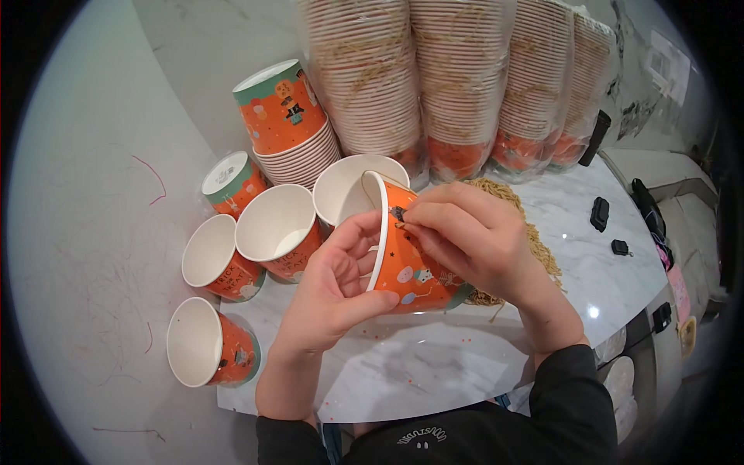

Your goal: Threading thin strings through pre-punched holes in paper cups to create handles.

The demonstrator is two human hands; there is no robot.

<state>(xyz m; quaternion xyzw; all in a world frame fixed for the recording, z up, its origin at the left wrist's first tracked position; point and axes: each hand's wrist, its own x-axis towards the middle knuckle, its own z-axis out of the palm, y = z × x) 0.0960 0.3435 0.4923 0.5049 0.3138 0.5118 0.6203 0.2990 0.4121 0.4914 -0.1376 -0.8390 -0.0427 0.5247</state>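
Note:
An orange paper bucket point(415, 271) with a white rim, a green base and cartoon prints is tilted on its side above the table, its mouth facing left. My left hand point(329, 287) grips it by the rim, fingers inside the mouth and thumb on the outer wall. Against the outer wall near the rim, the fingertips of my right hand point(484, 236) are closed in a pinch on a thin tan cord point(402, 225). Part of that cord loops over the bucket's rim at the top. Behind my right hand lies a pile of tan cords point(546, 260), partly hidden.
Several loose orange buckets point(275, 225) stand or lie on the left, beside a nested stack point(298, 155). Tall plastic-wrapped bucket stacks point(457, 77) line the back of the marble table point(434, 356). Small black objects point(600, 214) lie at the right.

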